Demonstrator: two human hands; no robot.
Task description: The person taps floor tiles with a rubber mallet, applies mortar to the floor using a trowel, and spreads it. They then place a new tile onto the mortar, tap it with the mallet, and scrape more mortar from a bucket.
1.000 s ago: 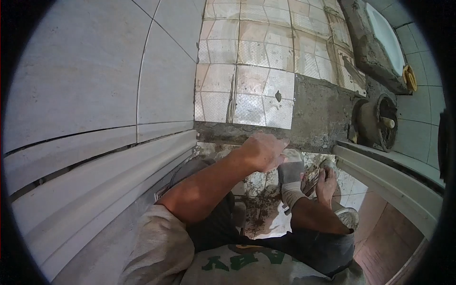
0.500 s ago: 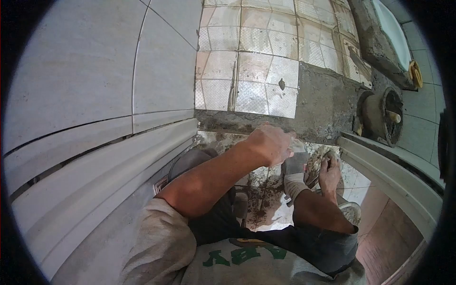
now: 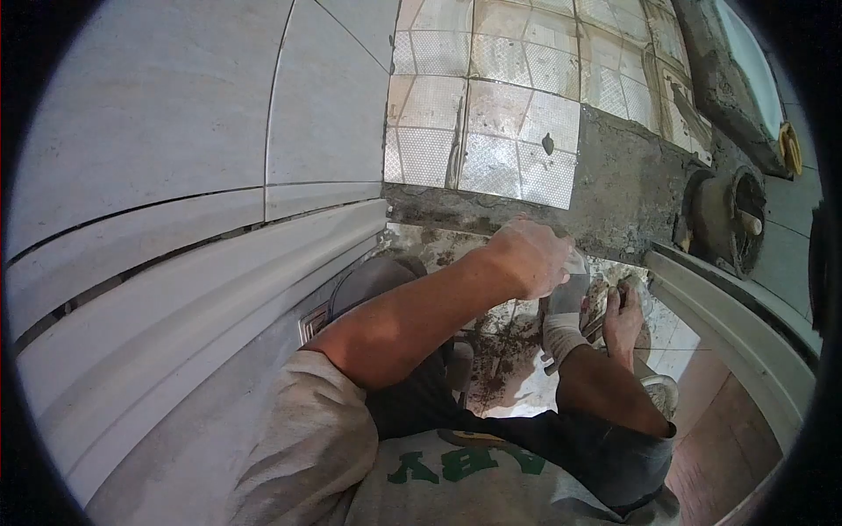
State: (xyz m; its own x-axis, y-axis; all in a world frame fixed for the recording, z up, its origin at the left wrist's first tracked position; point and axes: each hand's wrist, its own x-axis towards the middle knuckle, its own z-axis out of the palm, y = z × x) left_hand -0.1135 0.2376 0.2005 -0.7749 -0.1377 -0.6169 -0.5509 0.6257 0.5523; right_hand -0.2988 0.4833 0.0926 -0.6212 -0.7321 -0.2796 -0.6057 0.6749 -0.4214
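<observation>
My left hand (image 3: 529, 255) reaches across to the right, its fingers bent downward beside the toe of a grey shoe (image 3: 566, 295). A small pale edge shows at its fingertips; I cannot make out what it is. Beyond the shoe, my right hand (image 3: 624, 317) is low over the dirty floor strip, its fingers curled at a greyish, mortar-smeared patch; whatever it grips is hidden. Ahead of both hands lies a band of grey mortar (image 3: 618, 180), bordering patterned floor tiles (image 3: 517, 162) with a small grey blob (image 3: 548, 143) on one.
White door-frame pieces (image 3: 219, 254) (image 3: 737, 320) flank me on both sides. A mortar-caked bucket (image 3: 735, 219) with a handle sticking out lies at the right. Behind it stands a raised concrete edge (image 3: 732, 96) with a yellow item (image 3: 790, 149) on its corner. Large wall tiles (image 3: 158, 114) rise at left.
The camera view has turned slightly, so the scene sits farther right. Both hands stay at nearly the same spots beside the shoe, with only slight finger movement.
</observation>
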